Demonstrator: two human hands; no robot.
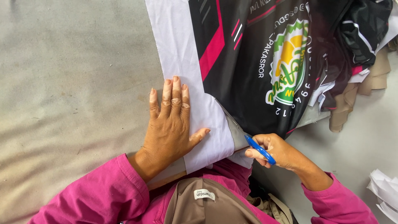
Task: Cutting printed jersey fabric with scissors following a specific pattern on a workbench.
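Note:
My left hand point(170, 124) lies flat, fingers together, on the white margin point(178, 49) of a printed fabric sheet, pressing it onto the grey table. My right hand point(275, 151) grips blue-handled scissors point(259, 149); their blades point up-left into the cloth along the border between the white margin and the black printed part point(248, 83). The black part carries pink and white stripes and a round green-and-yellow emblem point(288, 62). A narrow strip of cut cloth curls up near the blades. Pink sleeves cover both my arms.
The grey cloth-covered table point(70, 103) spreads out to the left. More dark printed fabric and beige pieces point(365, 79) are bunched at the upper right. White scraps point(385, 191) lie at the right edge. A tan bag point(207, 207) hangs at my chest.

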